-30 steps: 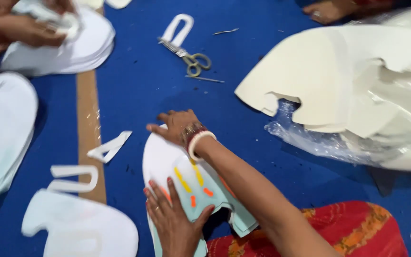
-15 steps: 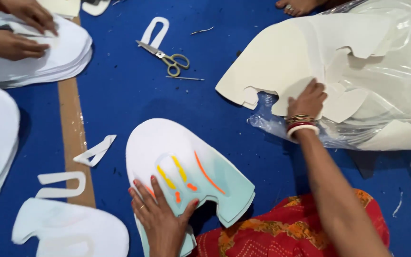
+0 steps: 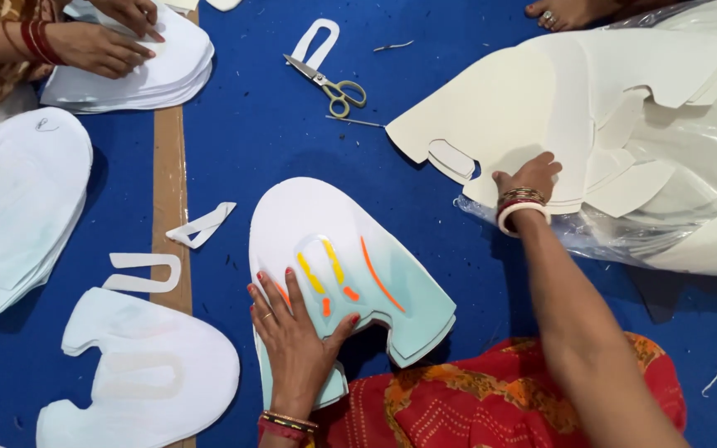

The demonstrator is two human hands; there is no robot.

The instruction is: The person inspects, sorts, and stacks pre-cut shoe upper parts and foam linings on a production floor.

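Head view. Left hand (image 3: 296,332) lies flat, fingers spread, pressing on a stack of white-and-pale-blue cut panels (image 3: 350,265) with yellow and orange stripes, on the blue floor cover (image 3: 292,133). Nothing clenched. Right hand (image 3: 529,176) reaches to the cream panel pile (image 3: 558,108) on clear plastic sheeting (image 3: 690,199); fingertips on the top sheet, grip not discernible. Scissors (image 3: 329,83) lie well apart. Another person's hands (image 3: 101,41) rest on a white stack (image 3: 139,79), top left.
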